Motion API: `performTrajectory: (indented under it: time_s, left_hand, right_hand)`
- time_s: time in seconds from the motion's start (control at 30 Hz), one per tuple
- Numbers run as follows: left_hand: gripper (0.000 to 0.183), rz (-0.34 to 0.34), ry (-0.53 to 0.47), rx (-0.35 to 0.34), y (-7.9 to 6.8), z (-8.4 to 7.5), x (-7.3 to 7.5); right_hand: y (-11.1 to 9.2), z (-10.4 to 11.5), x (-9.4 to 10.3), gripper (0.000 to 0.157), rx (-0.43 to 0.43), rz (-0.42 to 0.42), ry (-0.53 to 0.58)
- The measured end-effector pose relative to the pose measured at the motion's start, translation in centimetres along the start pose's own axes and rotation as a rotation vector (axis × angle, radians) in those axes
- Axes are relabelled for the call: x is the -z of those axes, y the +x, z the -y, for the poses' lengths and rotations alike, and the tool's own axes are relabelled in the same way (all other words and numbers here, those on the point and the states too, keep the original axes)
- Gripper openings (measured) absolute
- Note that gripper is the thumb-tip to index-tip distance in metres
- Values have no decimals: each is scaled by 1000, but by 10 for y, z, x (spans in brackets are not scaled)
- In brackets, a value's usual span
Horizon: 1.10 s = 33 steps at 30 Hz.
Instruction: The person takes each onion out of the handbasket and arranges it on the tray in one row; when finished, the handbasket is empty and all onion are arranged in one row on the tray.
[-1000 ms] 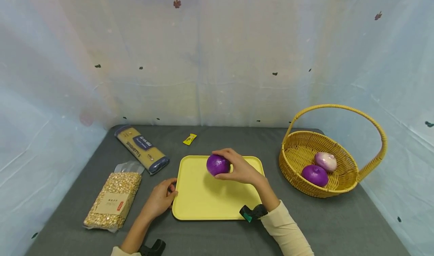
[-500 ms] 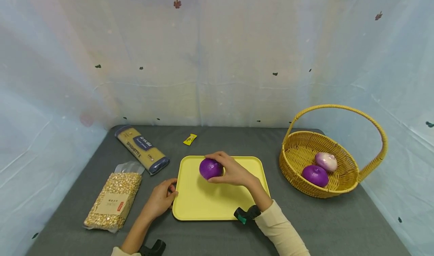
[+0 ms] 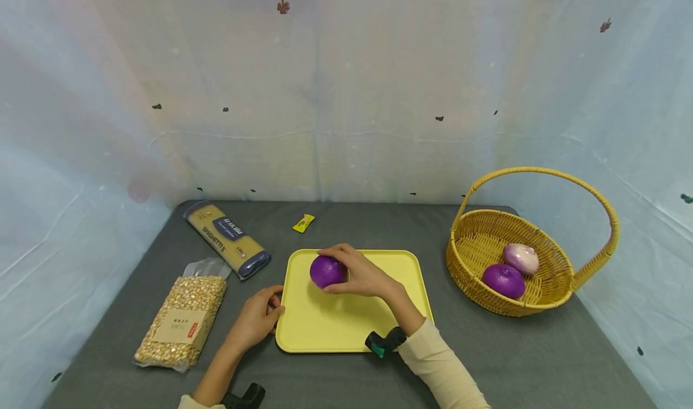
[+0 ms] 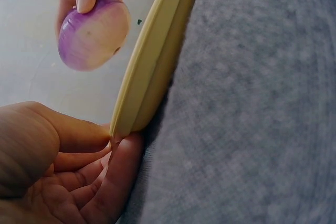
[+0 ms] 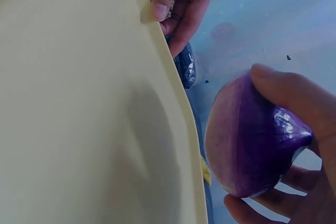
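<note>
My right hand grips a shiny purple onion between thumb and fingers. It is held above the left half of a yellow rectangular tray, and a gap shows between onion and tray in the right wrist view. The onion is pale on one side and deep purple on the other. My left hand pinches the tray's left rim, thumb on top and fingers beneath, as the left wrist view shows. In the wicker basket at the right lie another purple onion and a paler, pinkish-white one.
Left of the tray lies a clear bag of corn kernels, with a spaghetti packet behind it. A small yellow wrapped candy is behind the tray. The basket's tall handle arches over it. Pale curtains hang around the grey table.
My right hand has carried the onion leftward and slightly down over the tray. The left hand has stayed at the tray's left rim.
</note>
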State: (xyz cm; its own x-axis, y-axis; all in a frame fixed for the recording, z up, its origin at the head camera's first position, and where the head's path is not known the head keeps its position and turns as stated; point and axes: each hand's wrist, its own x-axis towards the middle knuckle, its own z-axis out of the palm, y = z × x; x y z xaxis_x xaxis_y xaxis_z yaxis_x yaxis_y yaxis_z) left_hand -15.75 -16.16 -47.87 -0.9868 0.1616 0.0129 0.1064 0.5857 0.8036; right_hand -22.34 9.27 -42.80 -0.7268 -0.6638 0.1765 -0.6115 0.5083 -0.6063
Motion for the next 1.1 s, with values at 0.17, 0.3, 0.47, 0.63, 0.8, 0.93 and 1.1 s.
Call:
performTrajectory:
  time_s: [0.17,0.3,0.47,0.63,0.8,0.93,1.1]
  left_hand:
    - [41,2,-9,1,0,0,0]
    - [41,5,-7,0,0,0,0]
    - [40,5,-3,-6,0,0,0]
    - [40,-2,-19,-13,0,1,-1]
    - [39,-12,-18,-14,0,2,-2]
    - [39,-13,-18,-2,0,2,-2]
    - [39,-8,-23,-2,0,1,-2]
  right_hand:
    - [4,-1,-4,70,12,5,-5]
    - [7,0,-6,71,19,10,-18]
    - [10,0,-11,71,12,25,-49]
    - [13,3,-15,70,-3,43,-63]
    - [16,3,-20,70,-14,65,-87]
    - [19,3,-25,70,-16,77,-96]
    - [22,3,-29,69,-18,88,-109]
